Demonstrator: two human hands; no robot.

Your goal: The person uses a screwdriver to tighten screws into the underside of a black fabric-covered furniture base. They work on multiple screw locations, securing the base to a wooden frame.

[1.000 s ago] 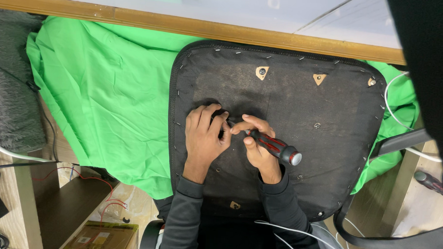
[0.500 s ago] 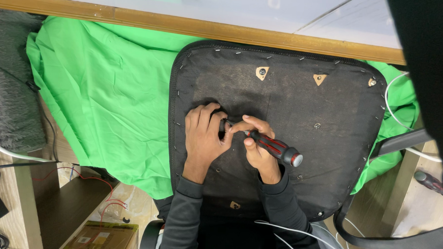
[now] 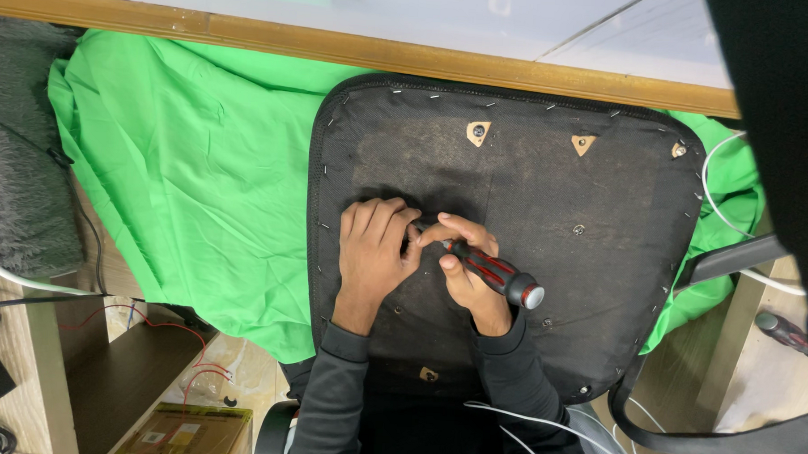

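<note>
Right hand (image 3: 467,278) grips red-and-black-handled screwdriver (image 3: 492,273); left hand (image 3: 375,248), fingers curled, steadies its tip on the black fabric-covered chair-seat underside (image 3: 548,196).

Screwdriver (image 3: 492,272) tip hidden behind the left hand's fingers (image 3: 382,226); second tool (image 3: 784,330) at 3 o'clock cut off by a dark shape; box (image 3: 182,430) at 7 o'clock cropped.
</note>
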